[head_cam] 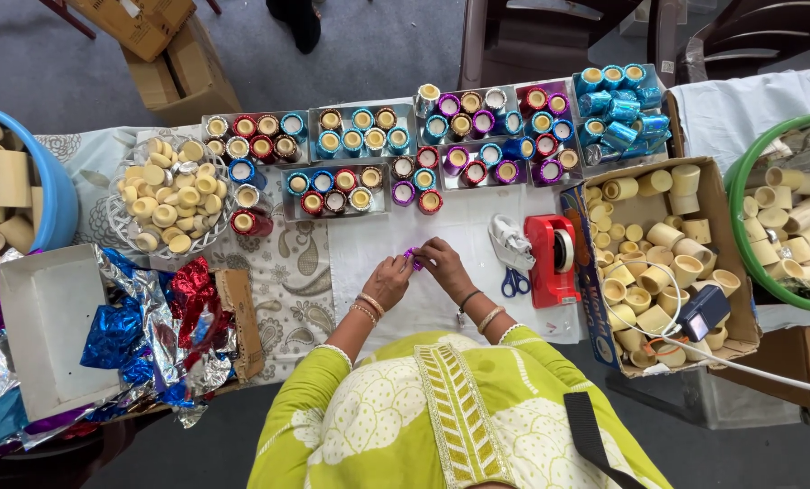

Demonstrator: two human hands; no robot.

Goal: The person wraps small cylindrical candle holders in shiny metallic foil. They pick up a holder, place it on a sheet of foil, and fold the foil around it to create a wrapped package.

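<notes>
Purple piece: the small purple foil-covered thing between the left hand and right hand is mostly covered by fingers; its shape cannot be told.
Blue tub: the blue plastic tub of cream cups is cut by the left edge.
Green tub: the green-rimmed tub runs off the right edge.
Scissors: the blue-handled scissors have their blades hidden under a white wad.

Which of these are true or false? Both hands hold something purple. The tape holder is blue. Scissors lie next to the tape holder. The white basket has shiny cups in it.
1. Both hands, the left hand and the right hand, meet on a small purple piece: true.
2. The tape holder is blue: false, it is red.
3. The scissors lie beside the tape holder: true.
4. The white basket holds shiny cups: false, its cups are plain cream.
</notes>
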